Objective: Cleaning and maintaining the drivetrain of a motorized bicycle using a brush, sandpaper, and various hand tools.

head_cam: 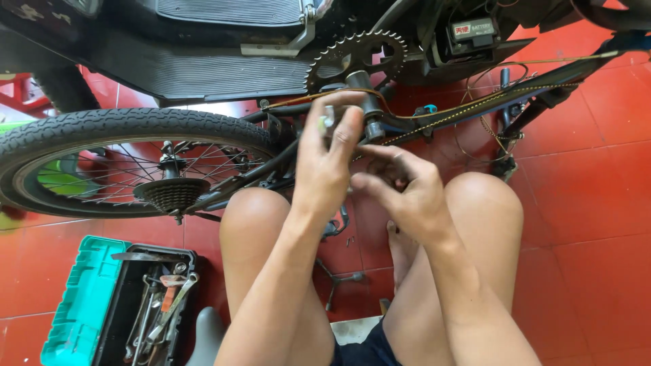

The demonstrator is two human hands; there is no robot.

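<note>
At the bicycle's black bottom-bracket axle, below the toothed steel chainring, your left hand pinched a small pale metal part; your right hand curled, fingertips together. The part was not yet fitted; the open green toolbox lay nearby.

green toolbox of tools, rear wheel, red tiled floor

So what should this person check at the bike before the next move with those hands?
1. Small part pinched in left hand: ok, held at the fingertips.
2. Right hand free: cannot tell, fingers curled.
3. Axle end by the chainring in reach: ok, right beside the left hand.
4. Wheel off the floor: cannot tell.
5. Toolbox handy: ok, open by the left knee.
</note>
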